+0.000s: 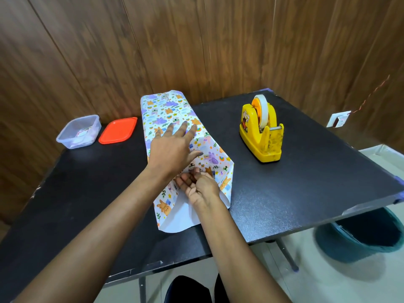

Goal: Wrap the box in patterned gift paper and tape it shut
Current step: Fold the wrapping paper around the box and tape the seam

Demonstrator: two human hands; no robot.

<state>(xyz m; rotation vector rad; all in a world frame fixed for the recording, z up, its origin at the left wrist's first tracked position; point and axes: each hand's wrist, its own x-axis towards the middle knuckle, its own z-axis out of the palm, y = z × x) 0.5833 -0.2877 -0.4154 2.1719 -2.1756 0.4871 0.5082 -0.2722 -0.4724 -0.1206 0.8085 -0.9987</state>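
Box: mid-table, hidden inside the paper [170, 108] tube.
Your left hand [172, 149]: flat, pressing its top.
Your right hand [200, 186]: curled at the near flap; grip unclear.
Remaining: fold and tape the ends; tape dispenser [261, 130] stands right.

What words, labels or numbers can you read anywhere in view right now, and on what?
None can be read.
Dispenser: the sticker on its side is a cartoon picture, with no legible words.
Paper: animal and rainbow pictures only, no words visible.
Tub: the printed scraps inside are too blurred to read.
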